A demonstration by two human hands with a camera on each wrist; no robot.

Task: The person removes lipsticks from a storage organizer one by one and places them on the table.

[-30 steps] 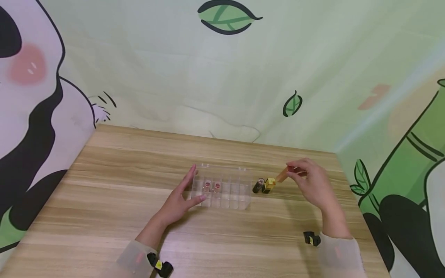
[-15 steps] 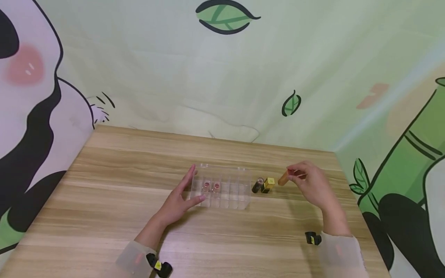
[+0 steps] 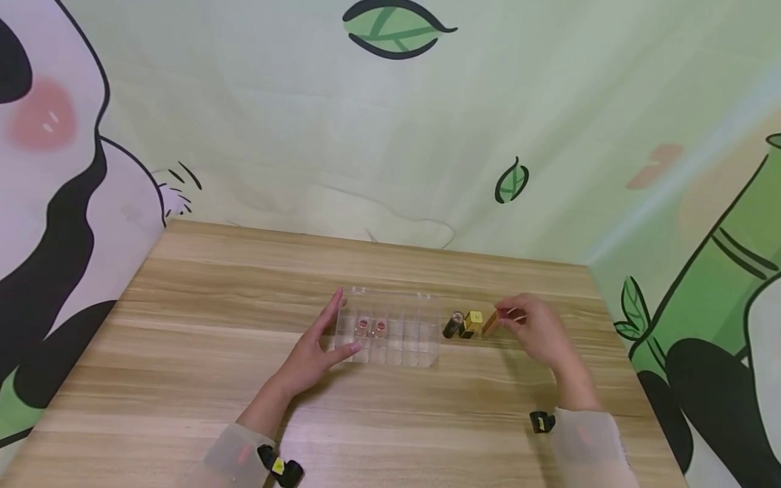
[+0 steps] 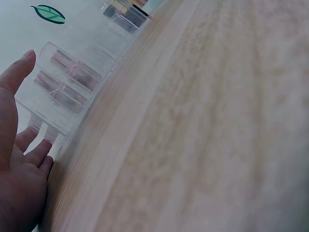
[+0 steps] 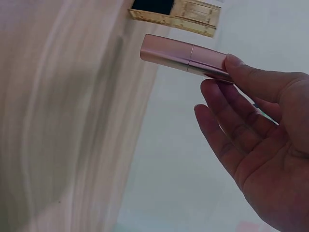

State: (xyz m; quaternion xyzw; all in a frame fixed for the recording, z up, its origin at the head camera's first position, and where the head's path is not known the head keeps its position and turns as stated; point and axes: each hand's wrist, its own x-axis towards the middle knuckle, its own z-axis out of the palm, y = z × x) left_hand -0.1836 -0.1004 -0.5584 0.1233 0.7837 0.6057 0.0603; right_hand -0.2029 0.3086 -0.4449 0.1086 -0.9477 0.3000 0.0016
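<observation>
Two hands, well apart. The right hand (image 3: 537, 332) is pinching the upper end of a rose-gold tube (image 5: 166, 54) between thumb and fingers. The left hand (image 3: 310, 362) is resting, thumb and fingers spread, against the left end of a clear compartment case (image 3: 422, 346), the thumb lying by its near left corner. Key relation: the rose-gold tube is hanging left of and below the right hand, by far the nearer one, its long axis standing close to upright and running nearly parallel to a squared gold-and-black tube (image 3: 471, 325) just beside it. The coming move is probably turning on the free lower end and that narrow gap; cannot tell whether the end is touching the table (image 3: 390, 420). Against the frame half a second earlier: the right hand and its tube are sitting further left and slightly lower in view, closing on the gold-and-black neighbour; the left hand and the case are keeping their places. Outward: a dark tube (image 3: 453, 325) is standing between the gold-and-black one and the case's right end; two pink-topped tubes (image 3: 363, 327) are occupying compartments in the case's left half. The whole row is lying nearer the table's far edge, the rose-gold tube toward its far right corner.
</observation>
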